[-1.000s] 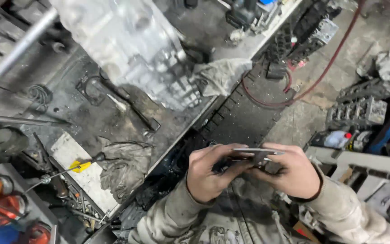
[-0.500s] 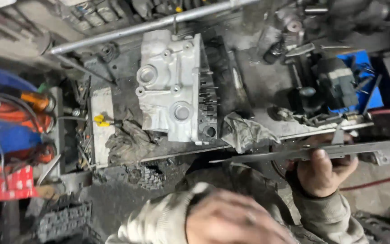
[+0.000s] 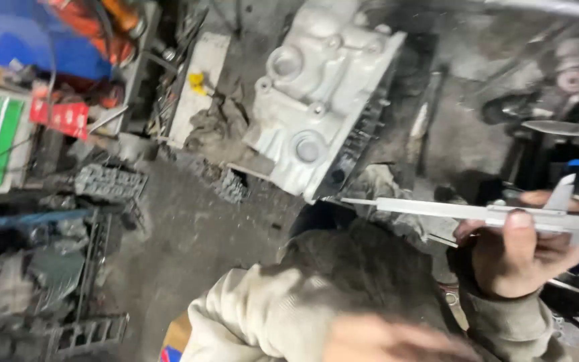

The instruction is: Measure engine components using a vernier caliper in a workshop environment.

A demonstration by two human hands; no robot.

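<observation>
My right hand (image 3: 514, 258) grips a long steel caliper (image 3: 437, 208) near its jaw end, thumb on top, and holds it level with the thin end pointing left. The caliper's tip hovers just below a large grey cast cylinder head (image 3: 316, 94) that lies on the dirty workbench (image 3: 437, 134). My left hand (image 3: 387, 338) is a blur at the bottom edge, away from the caliper, and its fingers cannot be made out. Both arms wear light grey sleeves.
Greasy rags (image 3: 217, 127) and a yellow-handled tool (image 3: 197, 80) lie on the bench left of the cylinder head. On the dark floor to the left are grey metal engine parts (image 3: 105, 181), a red box (image 3: 61, 115) and metal racks (image 3: 82, 332). Dark machine parts crowd the right.
My left hand has come off the caliper and dropped low; only my right hand holds it now. The view has swung, so the cylinder head now sits upper centre.
</observation>
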